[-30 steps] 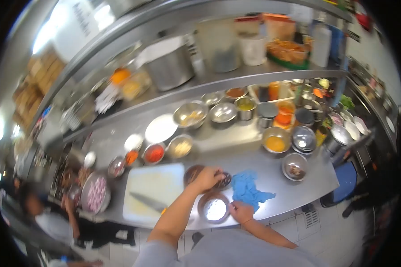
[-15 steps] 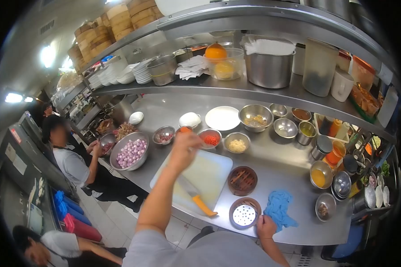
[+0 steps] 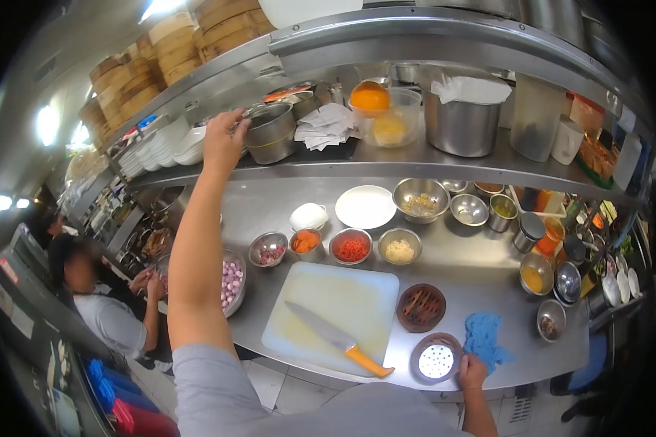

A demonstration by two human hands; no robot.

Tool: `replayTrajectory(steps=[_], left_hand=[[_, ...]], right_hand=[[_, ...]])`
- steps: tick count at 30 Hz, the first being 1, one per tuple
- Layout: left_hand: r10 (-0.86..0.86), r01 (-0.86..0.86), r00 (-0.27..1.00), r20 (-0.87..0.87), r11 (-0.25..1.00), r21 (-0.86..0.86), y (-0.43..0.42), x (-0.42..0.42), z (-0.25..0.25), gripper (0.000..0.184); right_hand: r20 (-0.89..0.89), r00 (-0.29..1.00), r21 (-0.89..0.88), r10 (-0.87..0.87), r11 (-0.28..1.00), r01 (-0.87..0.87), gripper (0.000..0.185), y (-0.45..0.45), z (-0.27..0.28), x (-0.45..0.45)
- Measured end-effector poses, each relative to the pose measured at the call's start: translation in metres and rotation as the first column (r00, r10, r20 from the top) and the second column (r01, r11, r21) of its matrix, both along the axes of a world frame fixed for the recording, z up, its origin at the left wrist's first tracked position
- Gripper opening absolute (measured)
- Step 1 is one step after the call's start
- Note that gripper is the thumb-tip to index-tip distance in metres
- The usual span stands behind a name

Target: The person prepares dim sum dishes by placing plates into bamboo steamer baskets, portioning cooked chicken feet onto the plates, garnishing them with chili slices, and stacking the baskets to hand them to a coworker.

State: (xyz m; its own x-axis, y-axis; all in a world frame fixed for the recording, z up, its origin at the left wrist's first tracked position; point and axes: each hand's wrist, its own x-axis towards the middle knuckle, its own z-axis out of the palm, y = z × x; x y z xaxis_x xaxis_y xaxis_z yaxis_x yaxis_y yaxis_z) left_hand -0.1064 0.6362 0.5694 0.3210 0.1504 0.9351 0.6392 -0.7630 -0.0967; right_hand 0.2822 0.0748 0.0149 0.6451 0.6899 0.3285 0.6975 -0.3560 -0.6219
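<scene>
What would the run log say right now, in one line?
left hand: raised beside metal pot; right hand: at edge of brown bowl; knife: on cutting board; blue cloth: by right hand

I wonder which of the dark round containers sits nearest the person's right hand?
The container with the white perforated disc; the slatted one sits farther from that hand.

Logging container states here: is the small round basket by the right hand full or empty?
Empty of food: the small round basket by the right hand shows only a white, hole-dotted liner, nothing on it.
</scene>
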Motion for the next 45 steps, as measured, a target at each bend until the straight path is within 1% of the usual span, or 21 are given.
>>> replayTrajectory(steps=[5, 7, 9, 13, 16, 18, 19, 21, 23, 25, 27, 28, 30, 31, 32, 33, 34, 37, 39, 41, 45], left_hand=[[0.094, -0.074, 0.983, 0.159, 0.989, -0.125, 0.078, -0.033, -0.001, 0.045], [0.385, -0.4, 0.916, -0.11, 0.881, -0.253, 0.12, -0.065, -0.014, 0.051], [0.259, -0.35, 0.931, -0.256, 0.832, -0.431, 0.114, -0.076, -0.006, 0.052], [0.387, -0.452, 0.88, -0.274, 0.861, -0.235, 0.155, -0.098, -0.003, 0.055], [0.041, -0.096, 0.994, -0.098, 0.741, -0.665, 0.197, -0.131, 0.008, 0.058], [0.108, 0.31, 0.887, 0.45, 0.585, -0.75, 0.19, -0.128, 0.011, 0.059], [0.105, 0.311, 0.889, 0.446, 0.579, -0.754, 0.181, -0.129, 0.011, 0.059], [0.189, -0.032, 0.92, 0.343, 0.91, -0.414, 0.153, -0.129, 0.011, 0.06], [0.307, -0.185, 0.894, 0.328, 0.917, -0.354, 0.055, -0.098, 0.004, 0.062], [0.045, 0.093, 0.951, 0.306, 0.902, -0.423, -0.059, -0.057, -0.015, 0.055], [-0.175, 0.269, 0.962, 0.21, 0.748, -0.607, -0.095, -0.061, -0.054, 0.039], [-0.467, 0.557, 0.818, 0.334, 0.504, -0.66, -0.123, -0.038, -0.087, 0.027], [-0.489, 0.523, 0.75, 0.445, 0.028, -0.852, -0.207, 0.027, -0.133, 0.024], [-0.669, 0.29, 0.737, 0.09, 0.194, -0.937, -0.196, 0.052, -0.17, 0.024], [-0.749, 0.287, 0.661, -0.045, 0.307, -0.907, -0.215, 0.088, -0.201, 0.027], [-0.825, 0.248, 0.563, 0.047, 0.115, -0.962, -0.229, 0.12, -0.232, 0.026], [-0.804, 0.068, 0.594, -0.035, 0.094, -0.993, -0.236, 0.142, -0.264, 0.028], [-0.7, 0.238, 0.714, 0.013, 0.225, -0.945, -0.249, 0.183, -0.373, 0.026], [-0.71, 0.022, 0.613, -0.346, 0.453, -0.891, -0.247, 0.199, -0.441, 0.034], [-0.734, 0.069, 0.637, -0.237, 0.36, -0.931, -0.263, 0.202, -0.5, 0.04], [-0.698, 0.064, 0.682, -0.217, 0.353, -0.933, -0.276, 0.206, -0.507, 0.035]], right_hand=[[0.052, 0.993, -0.012, -0.104, 0.994, 0.105, 0.031, 0.001, -0.006, -0.003], [0.069, 0.985, -0.004, -0.157, 0.987, 0.158, 0.032, 0.002, -0.014, -0.01], [0.093, 0.973, 0.053, -0.211, 0.977, 0.207, 0.032, 0.005, -0.007, -0.019], [0.08, 0.948, 0.0, -0.307, 0.951, 0.308, 0.033, 0.004, -0.005, -0.026], [0.058, 0.942, -0.04, -0.331, 0.942, 0.333, 0.031, -0.001, 0.003, -0.027], [-0.065, 0.957, -0.05, -0.281, 0.959, 0.278, 0.035, 0.0, 0.016, -0.027], [-0.066, 0.956, -0.055, -0.287, 0.957, 0.284, 0.035, -0.002, 0.016, -0.028], [-0.055, 0.955, -0.035, -0.291, 0.956, 0.29, 0.035, 0.0, 0.015, -0.026], [-0.059, 0.958, -0.03, -0.282, 0.959, 0.281, 0.035, 0.0, 0.011, -0.027], [-0.039, 0.956, -0.015, -0.292, 0.957, 0.291, 0.034, -0.002, 0.009, -0.023], [0.042, 0.96, 0.007, -0.275, 0.961, 0.275, 0.024, -0.004, 0.009, -0.022], [0.057, 0.963, 0.011, -0.263, 0.965, 0.263, 0.024, -0.006, 0.01, -0.02], [0.062, 0.956, 0.006, -0.286, 0.958, 0.286, 0.023, 0.0, 0.006, -0.022], [0.033, 0.96, 0.004, -0.278, 0.96, 0.278, 0.023, 0.001, 0.007, -0.023], [0.032, 0.972, 0.003, -0.234, 0.972, 0.234, 0.023, 0.004, 0.009, -0.024], [0.045, 0.969, -0.004, -0.242, 0.97, 0.242, 0.023, 0.004, 0.011, -0.025], [0.063, 0.967, -0.011, -0.248, 0.968, 0.249, 0.023, 0.003, 0.012, -0.023], [0.032, 0.982, -0.004, -0.188, 0.982, 0.188, 0.022, 0.003, 0.017, -0.024], [0.074, 0.985, 0.054, -0.155, 0.987, 0.151, 0.016, 0.003, 0.018, -0.024], [0.096, 0.989, 0.063, -0.115, 0.992, 0.109, 0.017, -0.001, 0.013, -0.02], [-0.019, 0.995, 0.024, -0.094, 0.995, 0.094, 0.018, 0.001, 0.01, -0.024]])
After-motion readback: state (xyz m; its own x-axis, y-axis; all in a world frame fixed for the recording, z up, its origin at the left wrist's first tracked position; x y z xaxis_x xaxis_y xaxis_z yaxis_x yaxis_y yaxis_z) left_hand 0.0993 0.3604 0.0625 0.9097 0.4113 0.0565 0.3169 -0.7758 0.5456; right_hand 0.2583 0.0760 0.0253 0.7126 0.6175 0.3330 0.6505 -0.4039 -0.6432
